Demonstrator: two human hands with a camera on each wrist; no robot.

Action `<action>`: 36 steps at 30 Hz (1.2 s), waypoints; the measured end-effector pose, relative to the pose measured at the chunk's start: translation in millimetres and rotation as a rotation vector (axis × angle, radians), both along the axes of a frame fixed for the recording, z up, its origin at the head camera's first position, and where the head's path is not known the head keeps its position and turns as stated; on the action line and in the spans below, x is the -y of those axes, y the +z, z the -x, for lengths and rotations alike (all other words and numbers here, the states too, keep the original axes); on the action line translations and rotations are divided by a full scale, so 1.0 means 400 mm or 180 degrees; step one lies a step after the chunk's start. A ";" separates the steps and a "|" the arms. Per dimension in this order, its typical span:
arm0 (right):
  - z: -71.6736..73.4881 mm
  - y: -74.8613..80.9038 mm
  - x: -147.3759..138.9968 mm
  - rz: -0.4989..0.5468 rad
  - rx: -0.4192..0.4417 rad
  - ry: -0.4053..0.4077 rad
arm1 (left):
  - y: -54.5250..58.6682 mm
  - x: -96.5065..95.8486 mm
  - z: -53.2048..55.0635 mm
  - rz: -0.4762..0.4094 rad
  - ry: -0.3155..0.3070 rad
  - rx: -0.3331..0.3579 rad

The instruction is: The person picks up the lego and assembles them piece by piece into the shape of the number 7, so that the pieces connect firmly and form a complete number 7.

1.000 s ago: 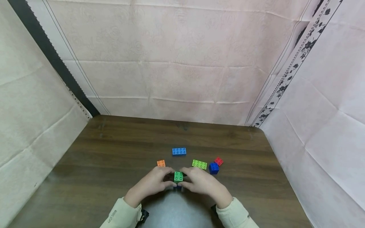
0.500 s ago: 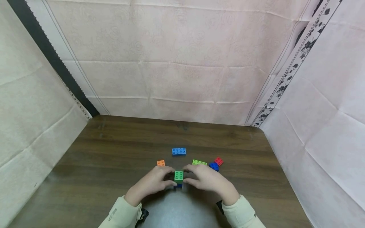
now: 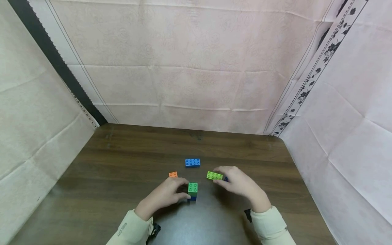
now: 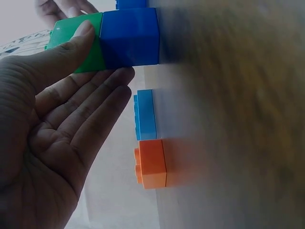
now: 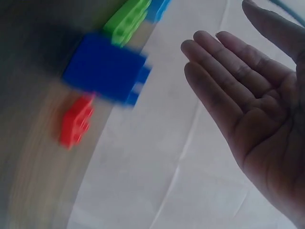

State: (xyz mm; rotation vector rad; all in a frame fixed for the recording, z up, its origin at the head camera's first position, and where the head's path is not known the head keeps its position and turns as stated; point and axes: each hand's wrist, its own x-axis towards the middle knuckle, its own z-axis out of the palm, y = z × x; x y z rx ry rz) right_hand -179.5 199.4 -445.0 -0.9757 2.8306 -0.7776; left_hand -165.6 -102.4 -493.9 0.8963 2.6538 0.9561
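A green toy building brick (image 3: 192,188) sits on top of a dark blue brick (image 3: 192,198), forming a small stack. My left hand (image 3: 166,195) pinches this stack, its thumb on the green brick in the left wrist view and its fingers along the other side. To the right, my right hand (image 3: 239,185) hovers with fingers extended and nothing in its grasp. Near its fingertips lies a lime green brick (image 3: 214,175). Another dark blue brick (image 5: 105,69) is mostly covered by that hand in the head view. Beside it, a red brick (image 5: 76,121) shows only in the right wrist view.
An orange brick (image 3: 173,174) lies just beyond my left hand. Farther back on the wooden table (image 3: 137,149) is a lighter blue brick (image 3: 192,163). Pale cloth (image 3: 190,68) hangs along the table's back and both sides.
My right hand has left the green and blue stack and moved right and away from me, over the lime and dark blue bricks. My left hand stays at the stack.
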 end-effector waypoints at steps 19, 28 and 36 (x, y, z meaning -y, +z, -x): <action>0.026 -0.050 -0.092 -0.0171 0.0281 -0.0289 | 0.012 -0.001 0.003 -0.0007 -0.0012 0.0060; 0.027 -0.060 -0.100 -0.0218 0.0286 -0.0229 | 0.012 -0.003 0.008 0.0018 -0.0006 0.0055; 0.024 -0.067 -0.110 -0.0366 0.0406 -0.0350 | 0.012 -0.005 0.007 0.0001 -0.0004 0.0097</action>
